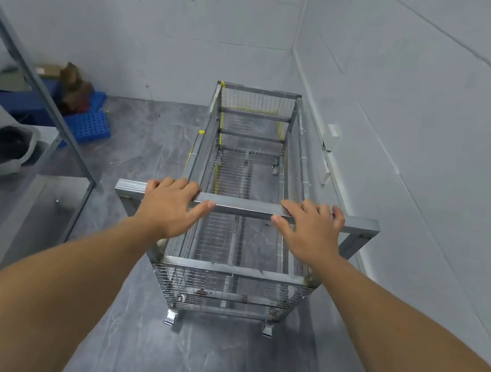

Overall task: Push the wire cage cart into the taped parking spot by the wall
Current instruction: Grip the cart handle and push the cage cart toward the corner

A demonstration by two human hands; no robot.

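Observation:
The wire cage cart (233,267) is a long, empty metal frame with mesh sides, standing on small castors close beside the right wall. Its square-tube handle bar (244,205) runs across the near end. My left hand (171,206) grips the bar's left part and my right hand (311,228) grips its right part, fingers curled over the top, thumbs under. Yellow tape (221,132) shows on the floor through the mesh at the cart's far end and along its left side. The cart's far end nearly reaches the back wall.
The right wall (437,145) has a white socket box (331,136) next to the cart. At left stands a metal shelf rack (41,108) with a grey helmet (5,149). A blue plastic pallet (90,122) with cardboard lies in the back left corner. Grey floor stretches between rack and cart.

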